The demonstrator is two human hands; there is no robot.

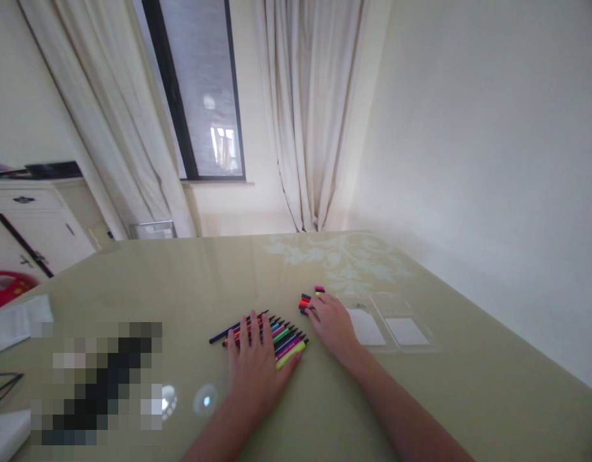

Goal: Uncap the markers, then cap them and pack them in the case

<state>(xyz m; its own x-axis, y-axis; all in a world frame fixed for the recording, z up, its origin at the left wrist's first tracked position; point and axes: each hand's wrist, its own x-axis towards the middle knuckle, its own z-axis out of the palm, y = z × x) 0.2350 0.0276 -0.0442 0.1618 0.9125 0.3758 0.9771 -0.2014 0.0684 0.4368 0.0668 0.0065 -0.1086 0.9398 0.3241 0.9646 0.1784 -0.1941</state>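
1. My forearms (406, 404) are spanning the table's (146, 282) near side;
2. my left hand (252, 359) is lying spread, released, across the pens (286, 337) on the table;
3. my right hand (330, 321) is partly covering coloured caps (304, 302) beyond the pens; can't tell if grasping one;
4. clear case (404, 308) is lying by my right wrist.

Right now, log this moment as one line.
left hand: spread over uncapped pens | right hand: fingers at coloured caps | clear plastic case: beside right hand
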